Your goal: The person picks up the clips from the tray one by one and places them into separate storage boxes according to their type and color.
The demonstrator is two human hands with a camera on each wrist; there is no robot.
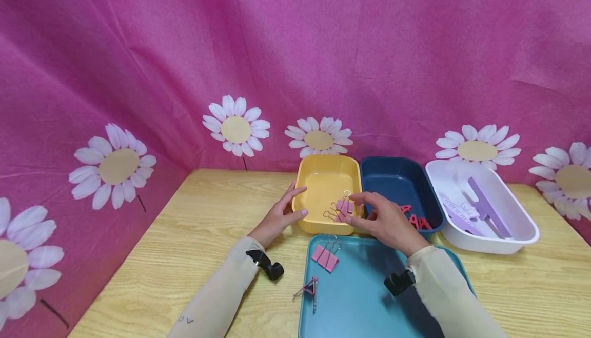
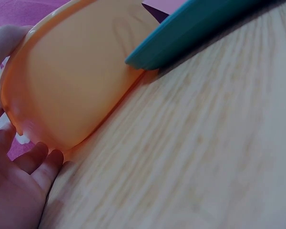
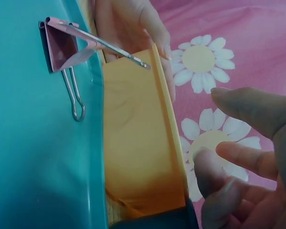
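My left hand (image 1: pixel 279 215) grips the left side of a yellow bin (image 1: pixel 325 161), with finger and thumb tips over its rim. In the left wrist view, other fingers lie against the bin's outer wall. My right hand (image 1: pixel 388 222) hovers at the bin's front right corner, thumb and forefinger apart. The right wrist view shows nothing between those fingertips. Pink binder clips (image 1: pixel 343 205) with wire handles lie in the bin, just left of the right fingertips. More pink binder clips (image 1: pixel 325 258) sit on a teal tray (image 1: pixel 355 297), one of them (image 3: pixel 62 43) by its left edge.
A navy bin (image 1: pixel 392 166) holding red clips (image 1: pixel 420 222) stands right of the yellow one. Beyond it is a white bin (image 1: pixel 517 245) with purple tools (image 1: pixel 487 207). All stand on a wooden table (image 1: pixel 208 215) before a pink flowered cloth (image 1: pixel 369 61).
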